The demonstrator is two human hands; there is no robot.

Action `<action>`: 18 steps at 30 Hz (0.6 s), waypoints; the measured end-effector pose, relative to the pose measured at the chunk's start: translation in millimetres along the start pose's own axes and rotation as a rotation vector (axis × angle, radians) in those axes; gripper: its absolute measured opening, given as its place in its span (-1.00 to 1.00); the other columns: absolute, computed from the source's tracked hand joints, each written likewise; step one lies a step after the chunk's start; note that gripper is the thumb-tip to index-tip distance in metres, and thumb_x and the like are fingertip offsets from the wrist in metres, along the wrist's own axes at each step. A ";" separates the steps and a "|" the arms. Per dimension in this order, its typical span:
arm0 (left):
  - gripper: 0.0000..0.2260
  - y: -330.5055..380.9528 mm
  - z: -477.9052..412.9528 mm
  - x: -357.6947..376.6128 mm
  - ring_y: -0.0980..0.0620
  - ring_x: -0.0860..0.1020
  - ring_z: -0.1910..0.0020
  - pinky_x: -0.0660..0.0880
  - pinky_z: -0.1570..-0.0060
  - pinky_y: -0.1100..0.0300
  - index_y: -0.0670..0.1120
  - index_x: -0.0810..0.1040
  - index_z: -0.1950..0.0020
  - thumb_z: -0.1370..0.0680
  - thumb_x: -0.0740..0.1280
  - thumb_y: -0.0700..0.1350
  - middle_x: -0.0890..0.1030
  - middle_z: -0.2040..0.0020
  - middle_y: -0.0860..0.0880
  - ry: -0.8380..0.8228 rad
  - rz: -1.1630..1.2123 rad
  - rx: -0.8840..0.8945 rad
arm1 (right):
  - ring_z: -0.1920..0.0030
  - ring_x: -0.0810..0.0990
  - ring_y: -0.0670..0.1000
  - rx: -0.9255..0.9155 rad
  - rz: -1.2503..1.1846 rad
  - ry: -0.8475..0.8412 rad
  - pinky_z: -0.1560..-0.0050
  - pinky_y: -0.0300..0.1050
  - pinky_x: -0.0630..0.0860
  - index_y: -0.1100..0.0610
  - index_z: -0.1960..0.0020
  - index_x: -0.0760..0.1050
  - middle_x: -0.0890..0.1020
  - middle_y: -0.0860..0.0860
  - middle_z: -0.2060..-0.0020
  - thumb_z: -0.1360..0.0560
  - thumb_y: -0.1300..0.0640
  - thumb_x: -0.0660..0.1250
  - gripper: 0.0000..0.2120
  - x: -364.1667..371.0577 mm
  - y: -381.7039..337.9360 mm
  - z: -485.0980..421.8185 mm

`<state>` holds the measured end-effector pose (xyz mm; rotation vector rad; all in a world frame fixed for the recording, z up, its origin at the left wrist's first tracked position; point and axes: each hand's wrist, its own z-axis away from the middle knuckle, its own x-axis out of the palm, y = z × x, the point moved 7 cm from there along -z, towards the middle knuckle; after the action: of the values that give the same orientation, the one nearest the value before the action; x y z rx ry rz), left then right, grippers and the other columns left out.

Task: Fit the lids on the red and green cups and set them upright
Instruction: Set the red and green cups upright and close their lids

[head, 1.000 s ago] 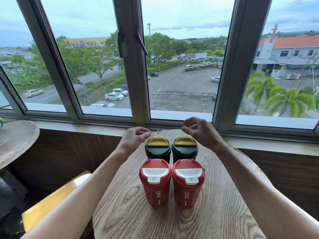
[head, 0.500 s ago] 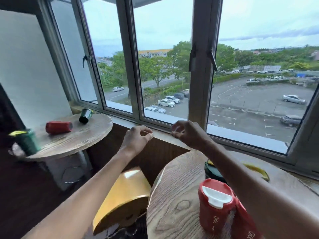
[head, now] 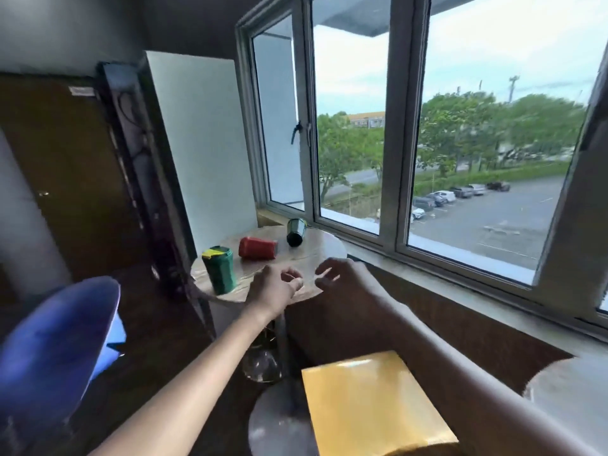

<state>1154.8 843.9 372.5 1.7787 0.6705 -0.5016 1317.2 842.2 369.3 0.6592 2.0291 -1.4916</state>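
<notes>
Two green cups (head: 219,269), one red cup (head: 258,248)

Red cup (head: 258,248), two green cups (head: 219,269) (head: 295,232), yellow seat (head: 375,403), blue seat (head: 56,343).

No text, label, brand or number can be read anywhere. The red cup (head: 258,248) and the two green cups (head: 219,269) (head: 295,232) on the round table (head: 316,255) at 11 o'clock show no legible print. A pale tag (head: 80,90) on the brown panel at 10 o'clock is too blurred to read.
</notes>
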 end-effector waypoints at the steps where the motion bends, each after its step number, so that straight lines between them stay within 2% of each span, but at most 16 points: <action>1: -0.94 -14.6 -8.3 -11.5 0.05 0.64 0.09 0.49 0.10 0.25 -0.01 0.70 0.10 -0.48 0.43 -0.12 0.69 0.15 0.05 0.016 -0.001 -0.003 | 0.08 0.65 0.02 -0.013 -0.009 -0.006 0.01 -0.10 0.55 0.03 -0.06 0.63 0.72 0.04 0.05 -0.46 0.04 0.41 -0.81 15.2 -6.8 -14.3; 3: -0.94 -45.4 -24.4 -32.6 0.08 0.62 0.15 0.45 0.19 0.30 -0.03 0.70 0.08 -0.48 0.43 -0.14 0.69 0.15 0.04 0.054 -0.002 -0.022 | 0.08 0.64 0.01 -0.037 -0.026 -0.023 0.05 -0.15 0.52 0.09 -0.09 0.63 0.72 0.05 0.05 -0.48 0.07 0.41 -0.80 45.2 -18.8 -41.6; 5: -0.94 -75.8 -41.5 -51.4 0.12 0.59 0.19 0.40 0.27 0.34 -0.02 0.69 0.08 -0.49 0.42 -0.14 0.69 0.14 0.06 0.090 -0.009 -0.041 | 0.11 0.62 -0.02 -0.043 -0.032 -0.018 0.08 -0.19 0.50 0.06 -0.06 0.63 0.71 0.01 0.09 -0.48 0.07 0.42 -0.82 72.2 -27.4 -69.3; 8: -0.92 -120.6 -69.2 -75.4 0.11 0.60 0.18 0.49 0.17 0.28 0.01 0.68 0.11 -0.49 0.42 -0.16 0.69 0.14 0.07 0.148 -0.001 -0.078 | 0.18 0.58 -0.11 -0.032 -0.043 -0.021 0.10 -0.22 0.46 -0.06 0.03 0.65 0.65 -0.11 0.22 -0.45 0.04 0.43 -0.89 110.4 -33.3 -113.1; 10: -0.91 -146.2 -90.7 -92.1 0.08 0.62 0.18 0.52 0.07 0.24 -0.03 0.69 0.11 -0.48 0.41 -0.19 0.69 0.15 0.05 0.222 0.024 -0.090 | 0.22 0.60 -0.10 -0.069 -0.074 -0.025 0.10 -0.12 0.55 -0.23 0.18 0.61 0.62 -0.18 0.32 -0.37 -0.07 0.42 -0.94 132.8 -33.8 -145.1; 12: -0.89 -168.2 -115.8 -109.5 0.06 0.62 0.20 0.53 0.10 0.26 -0.06 0.69 0.11 -0.47 0.40 -0.23 0.69 0.17 0.04 0.307 0.058 -0.088 | 0.25 0.63 -0.04 -0.104 -0.099 -0.008 0.08 0.04 0.63 -0.37 0.27 0.54 0.63 -0.16 0.35 -0.27 -0.17 0.37 -0.92 150.3 -28.3 -180.5; 13: -0.89 -178.0 -129.8 -116.4 0.06 0.61 0.21 0.52 0.16 0.29 -0.06 0.69 0.10 -0.47 0.40 -0.23 0.68 0.19 0.04 0.334 0.064 -0.089 | 0.23 0.66 0.00 -0.120 -0.094 0.001 0.07 0.08 0.64 -0.39 0.30 0.53 0.65 -0.13 0.31 -0.28 -0.13 0.39 -0.88 157.5 -24.6 -199.1; 16: -0.89 -205.7 -179.0 -127.9 0.10 0.58 0.21 0.41 0.30 0.42 -0.10 0.68 0.05 -0.49 0.38 -0.23 0.66 0.17 0.02 0.338 0.059 -0.091 | 0.18 0.67 0.03 -0.121 -0.076 0.016 0.05 0.14 0.63 -0.25 0.30 0.56 0.68 -0.03 0.22 -0.37 0.12 0.48 -0.73 170.0 -28.3 -247.1; 18: -0.88 -222.4 -216.2 -129.9 0.10 0.58 0.18 0.43 0.28 0.39 -0.10 0.69 0.03 -0.50 0.37 -0.22 0.67 0.13 0.00 0.312 0.057 -0.104 | 0.17 0.66 0.00 -0.083 -0.084 0.020 0.04 0.06 0.63 -0.07 0.15 0.64 0.71 0.03 0.17 -0.41 0.18 0.48 -0.85 180.7 -22.7 -283.9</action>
<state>911.1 1075.4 359.8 1.7880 0.8429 -0.1468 1131.7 1121.8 334.8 0.5638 2.1450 -1.4441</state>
